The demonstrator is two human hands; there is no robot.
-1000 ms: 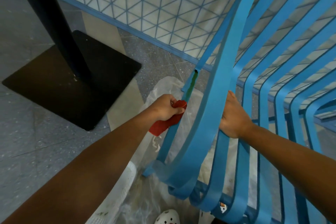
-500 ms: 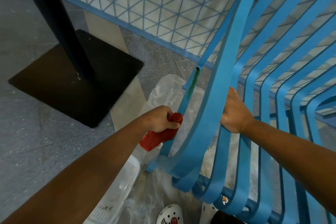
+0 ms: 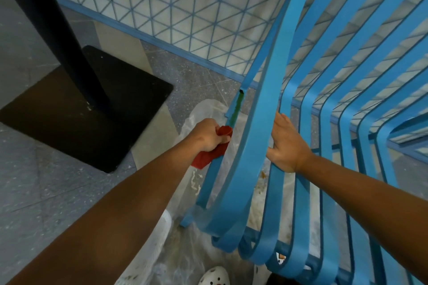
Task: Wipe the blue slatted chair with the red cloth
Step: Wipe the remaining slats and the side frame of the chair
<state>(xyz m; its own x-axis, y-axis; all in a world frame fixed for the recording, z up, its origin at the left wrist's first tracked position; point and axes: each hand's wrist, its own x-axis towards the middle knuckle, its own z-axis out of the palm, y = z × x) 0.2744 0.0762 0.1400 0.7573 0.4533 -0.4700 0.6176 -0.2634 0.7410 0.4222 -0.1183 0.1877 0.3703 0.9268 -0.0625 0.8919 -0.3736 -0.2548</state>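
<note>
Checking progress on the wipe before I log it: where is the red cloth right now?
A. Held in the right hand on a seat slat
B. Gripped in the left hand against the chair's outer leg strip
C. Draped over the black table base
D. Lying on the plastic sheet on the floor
B: the left hand grips the red cloth around the thin outer strip of the blue chair, while the right hand holds a slat bare.

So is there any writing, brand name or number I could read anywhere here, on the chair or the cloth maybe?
None that can be read.
Chair: plain blue slats, no label in view.
Cloth: plain red, no print.
Small sticker seen through the slats near the bottom: a coloured mark, too small to read.
White shoe: holes only, no lettering visible.
</note>
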